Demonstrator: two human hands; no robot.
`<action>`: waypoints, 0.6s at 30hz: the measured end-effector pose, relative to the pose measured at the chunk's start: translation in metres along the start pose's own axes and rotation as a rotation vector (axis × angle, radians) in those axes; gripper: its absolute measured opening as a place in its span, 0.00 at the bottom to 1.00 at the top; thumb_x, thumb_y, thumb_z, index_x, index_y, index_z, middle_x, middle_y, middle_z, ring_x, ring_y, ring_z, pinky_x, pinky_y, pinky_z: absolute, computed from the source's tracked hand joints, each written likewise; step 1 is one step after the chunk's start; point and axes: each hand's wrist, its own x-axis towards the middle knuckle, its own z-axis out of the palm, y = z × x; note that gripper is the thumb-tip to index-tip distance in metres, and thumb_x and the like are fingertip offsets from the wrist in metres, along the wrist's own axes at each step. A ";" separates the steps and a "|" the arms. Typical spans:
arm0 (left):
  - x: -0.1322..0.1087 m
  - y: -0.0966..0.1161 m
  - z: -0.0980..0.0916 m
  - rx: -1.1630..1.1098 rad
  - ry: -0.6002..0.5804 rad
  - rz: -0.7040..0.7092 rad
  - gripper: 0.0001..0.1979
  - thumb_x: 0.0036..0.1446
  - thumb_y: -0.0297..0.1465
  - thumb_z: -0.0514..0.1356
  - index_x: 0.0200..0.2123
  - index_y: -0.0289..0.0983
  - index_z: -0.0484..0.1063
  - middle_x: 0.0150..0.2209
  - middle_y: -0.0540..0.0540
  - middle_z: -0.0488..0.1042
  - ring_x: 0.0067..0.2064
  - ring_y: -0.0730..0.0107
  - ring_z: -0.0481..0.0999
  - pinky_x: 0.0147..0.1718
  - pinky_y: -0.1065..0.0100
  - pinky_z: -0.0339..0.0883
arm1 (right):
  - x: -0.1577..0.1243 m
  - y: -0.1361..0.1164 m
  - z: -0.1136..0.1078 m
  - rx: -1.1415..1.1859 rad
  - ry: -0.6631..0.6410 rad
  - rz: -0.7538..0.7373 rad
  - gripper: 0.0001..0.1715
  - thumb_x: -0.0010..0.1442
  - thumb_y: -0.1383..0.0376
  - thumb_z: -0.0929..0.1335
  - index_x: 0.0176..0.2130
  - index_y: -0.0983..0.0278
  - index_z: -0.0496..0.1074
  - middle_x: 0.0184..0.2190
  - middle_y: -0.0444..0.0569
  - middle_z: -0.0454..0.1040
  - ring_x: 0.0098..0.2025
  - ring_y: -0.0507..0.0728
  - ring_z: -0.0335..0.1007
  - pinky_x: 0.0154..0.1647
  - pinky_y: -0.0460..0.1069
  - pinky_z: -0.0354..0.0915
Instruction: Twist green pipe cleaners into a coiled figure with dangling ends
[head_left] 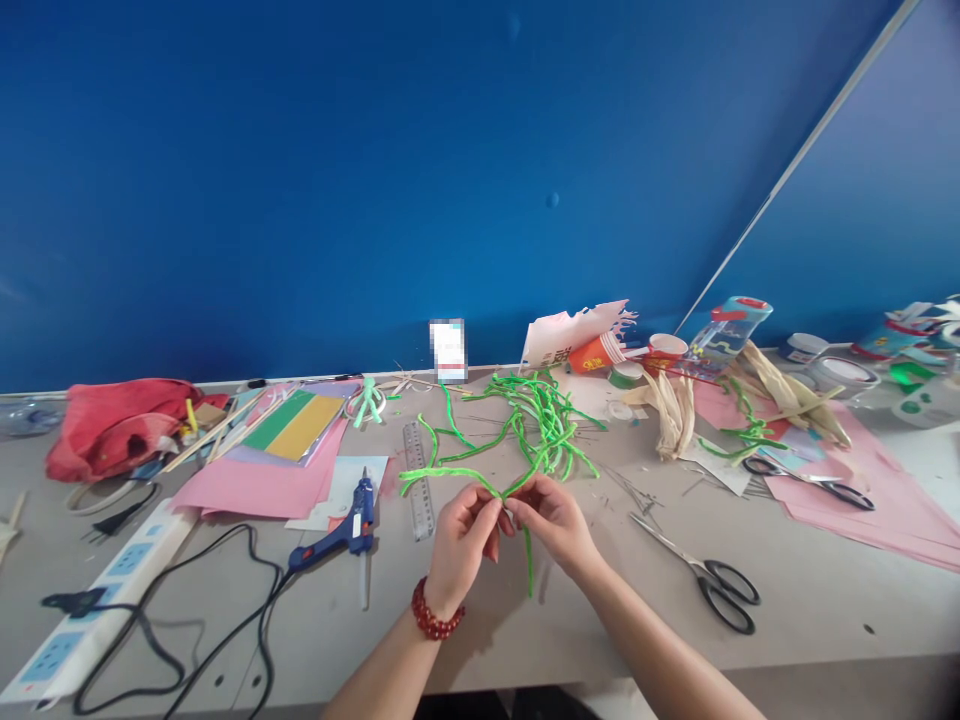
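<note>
Head view — left hand (461, 535), right hand (551, 525) — pinching green pipe cleaner (527, 555)

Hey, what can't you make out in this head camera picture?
Head view:
Where the green pipe cleaner passes between the fingers: hidden by the left hand and right hand.
Card by the wall: blurred, unreadable.
Clear bottle: cut off by the left edge.
Packets: cut off by the right edge.

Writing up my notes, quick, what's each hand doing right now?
Left hand: closed, pinching a green pipe cleaner.
Right hand: closed, pinching the same pipe cleaner.
</note>
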 end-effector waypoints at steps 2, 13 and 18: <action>0.000 0.000 0.000 0.003 -0.001 0.003 0.15 0.59 0.41 0.61 0.28 0.36 0.67 0.22 0.51 0.73 0.16 0.80 0.64 0.16 0.76 0.58 | 0.000 0.000 0.000 -0.024 0.014 -0.004 0.14 0.59 0.55 0.73 0.34 0.63 0.73 0.25 0.43 0.72 0.25 0.51 0.70 0.27 0.46 0.66; 0.000 -0.007 -0.002 -0.019 0.006 0.006 0.15 0.60 0.40 0.61 0.28 0.36 0.66 0.22 0.52 0.72 0.17 0.80 0.63 0.17 0.76 0.58 | -0.004 -0.009 0.001 -0.449 0.099 -0.325 0.04 0.62 0.66 0.69 0.34 0.62 0.73 0.27 0.45 0.73 0.28 0.53 0.70 0.30 0.47 0.68; 0.002 -0.010 -0.002 -0.047 0.015 0.003 0.15 0.59 0.41 0.62 0.29 0.36 0.68 0.22 0.53 0.71 0.18 0.80 0.62 0.16 0.76 0.57 | -0.006 -0.018 0.001 -0.761 0.102 -0.595 0.08 0.64 0.71 0.66 0.42 0.61 0.75 0.28 0.47 0.73 0.29 0.54 0.69 0.31 0.49 0.67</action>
